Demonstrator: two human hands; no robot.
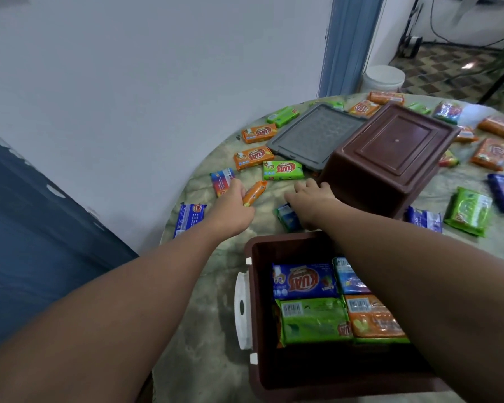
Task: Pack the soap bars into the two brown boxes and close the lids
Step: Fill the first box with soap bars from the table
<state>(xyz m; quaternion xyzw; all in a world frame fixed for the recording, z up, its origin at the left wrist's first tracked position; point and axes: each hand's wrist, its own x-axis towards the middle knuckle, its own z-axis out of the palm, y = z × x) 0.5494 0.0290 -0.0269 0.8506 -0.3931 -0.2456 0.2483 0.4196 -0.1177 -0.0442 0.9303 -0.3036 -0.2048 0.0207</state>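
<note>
A round bench (204,289) with a mottled green cover lies under the hands; a white bucket (384,78) stands beyond them on patterned floor (437,71)

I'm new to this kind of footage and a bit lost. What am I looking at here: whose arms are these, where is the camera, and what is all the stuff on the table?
There is no machine here. A person wears a camera on the head, so this single picture looks down along their own two bare arms.

The left hand grips an orange soap bar. The right hand reaches over a green and blue soap bar with relaxed fingers, close to it; I cannot tell whether it touches.

On the round table, the near brown box stands open with wrapped soap bars inside. A second brown box sits upside down, beside a grey lid. Many more soap bars in orange, green and blue wrappers lie scattered around.
</note>
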